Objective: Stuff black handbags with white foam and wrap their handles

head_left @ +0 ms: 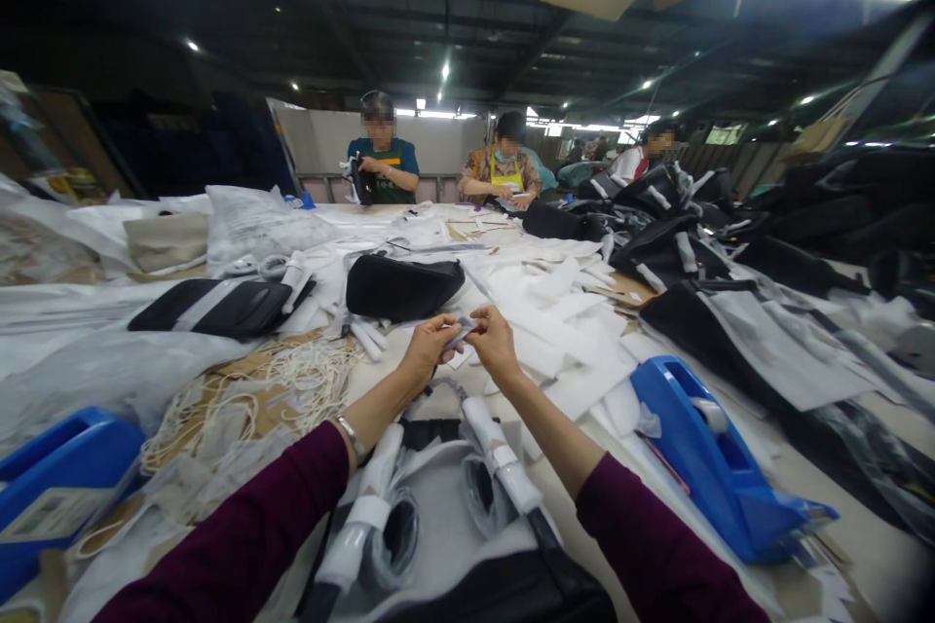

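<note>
Both my hands meet over the middle of the table, fingers pinched. Between them is a small greyish strip (460, 333), thin and partly hidden by the fingers; its exact kind I cannot make out. My left hand (426, 350) grips its left end, and my right hand (494, 343) pinches the right end. Below my hands, close to me, lies a black bag (504, 589) with its handles (369, 506) wrapped in white foam and clear film. Just beyond my fingers sits a black pouch-like bag (401, 288).
Blue tape dispensers stand at right (701, 458) and left (65, 492). White foam sheets (562, 311) cover the table's middle. Tangled cords (292, 380) and a flat black bag (211, 306) lie left. Black bags (664, 234) pile up at right. Several people work across the table.
</note>
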Available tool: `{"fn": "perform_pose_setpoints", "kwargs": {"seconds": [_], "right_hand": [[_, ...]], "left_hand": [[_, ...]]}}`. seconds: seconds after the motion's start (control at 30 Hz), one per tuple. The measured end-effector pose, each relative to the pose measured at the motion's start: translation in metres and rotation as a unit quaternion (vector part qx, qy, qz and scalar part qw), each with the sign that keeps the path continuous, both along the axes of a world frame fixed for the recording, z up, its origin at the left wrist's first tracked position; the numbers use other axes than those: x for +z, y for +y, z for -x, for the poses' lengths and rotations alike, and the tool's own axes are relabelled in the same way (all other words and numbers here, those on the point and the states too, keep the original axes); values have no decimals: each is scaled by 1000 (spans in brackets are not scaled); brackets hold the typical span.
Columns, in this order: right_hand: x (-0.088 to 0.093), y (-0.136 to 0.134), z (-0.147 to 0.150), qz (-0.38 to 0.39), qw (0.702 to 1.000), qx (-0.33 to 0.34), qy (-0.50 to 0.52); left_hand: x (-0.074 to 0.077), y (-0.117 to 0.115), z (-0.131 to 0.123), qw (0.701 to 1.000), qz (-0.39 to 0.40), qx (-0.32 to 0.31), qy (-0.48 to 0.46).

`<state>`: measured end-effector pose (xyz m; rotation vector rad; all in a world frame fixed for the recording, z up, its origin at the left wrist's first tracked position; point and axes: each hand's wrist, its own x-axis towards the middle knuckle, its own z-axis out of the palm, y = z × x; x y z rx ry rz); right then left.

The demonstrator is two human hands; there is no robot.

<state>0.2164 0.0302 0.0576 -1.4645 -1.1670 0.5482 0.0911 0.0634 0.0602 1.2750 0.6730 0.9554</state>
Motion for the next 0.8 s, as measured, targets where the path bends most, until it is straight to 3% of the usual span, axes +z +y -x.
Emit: {"fn": "perform_pose_setpoints", "kwargs": {"seconds": [0.13, 0.23, 0.4, 0.5, 0.63, 0.8], "right_hand": [[2, -3, 4, -12, 995, -1, 98], [5, -8, 3, 11, 982, 38, 184], [13, -6, 4, 65, 964, 81, 243], [17, 1, 8, 65, 958, 102, 259], [15, -2, 7, 60, 969, 86, 224], [-2, -48, -13, 100, 971, 110, 189]], "left_hand": [[2, 0, 3, 1000, -2, -1, -8], [3, -2, 4, 1000, -10, 10, 15], [2, -5, 1, 996, -31, 37, 77], [0, 0, 0, 993, -20, 47, 111], [-3, 16, 4, 982, 19, 115, 151], [-3, 23, 47, 958, 10, 194, 211]]}}
